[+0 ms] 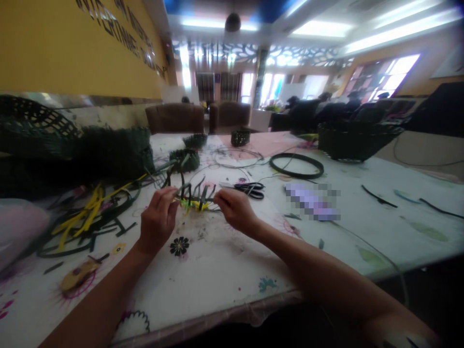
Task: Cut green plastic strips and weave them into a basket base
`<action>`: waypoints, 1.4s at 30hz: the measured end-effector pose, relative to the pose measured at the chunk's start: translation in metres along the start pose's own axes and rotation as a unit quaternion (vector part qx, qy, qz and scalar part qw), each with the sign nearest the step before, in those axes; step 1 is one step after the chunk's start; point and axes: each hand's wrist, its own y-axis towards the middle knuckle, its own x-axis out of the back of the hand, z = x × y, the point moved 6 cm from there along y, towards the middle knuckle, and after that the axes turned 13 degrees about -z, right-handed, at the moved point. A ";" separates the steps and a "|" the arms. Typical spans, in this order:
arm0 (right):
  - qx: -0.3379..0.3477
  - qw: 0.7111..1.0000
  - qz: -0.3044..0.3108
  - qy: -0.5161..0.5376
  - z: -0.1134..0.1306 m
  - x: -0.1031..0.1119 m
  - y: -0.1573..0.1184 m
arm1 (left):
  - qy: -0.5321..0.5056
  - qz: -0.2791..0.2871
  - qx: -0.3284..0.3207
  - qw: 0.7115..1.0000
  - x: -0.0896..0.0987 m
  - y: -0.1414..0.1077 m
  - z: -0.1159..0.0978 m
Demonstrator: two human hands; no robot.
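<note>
Both bare hands work over a woven band (194,197) of dark green strips, its cut ends standing up like teeth and bits of yellow strip showing along its lower edge. It sits toward the near middle of the tabletop (213,275), which is covered by a white flowered cloth. The left hand (158,221) has a narrow grip, pinching the band's left end, and the right hand (235,209) closes just as narrowly on its right end. At two o'clock from the right hand, just beside it, lie black-handled scissors (250,190); farther out that way are a coil of dark strip (296,166) and a big dark woven basket (358,141). At twelve o'clock stands a small dark basket (191,159). At nine o'clock, a loose tangle of yellow and green strips (85,217) spreads over the cloth — and behind it rises a large dark woven piece (108,154).
</note>
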 end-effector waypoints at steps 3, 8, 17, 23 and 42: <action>0.033 0.999 0.013 0.000 0.004 -0.002 -0.001 | 0.042 0.060 -0.043 0.996 -0.009 -0.004 0.001; 0.076 0.997 0.006 -0.011 0.004 0.001 0.000 | 0.049 0.107 -0.014 0.993 -0.016 -0.005 0.003; 0.255 0.936 0.064 -0.236 0.002 -0.010 -0.004 | -0.144 0.105 0.287 0.941 -0.012 -0.010 0.020; 0.279 0.927 0.043 -0.247 0.004 -0.009 -0.005 | -0.131 0.102 0.286 0.944 -0.014 -0.011 0.014; 0.286 0.943 -0.015 -0.172 0.023 -0.016 -0.014 | -0.104 0.102 0.237 0.960 -0.016 -0.012 -0.007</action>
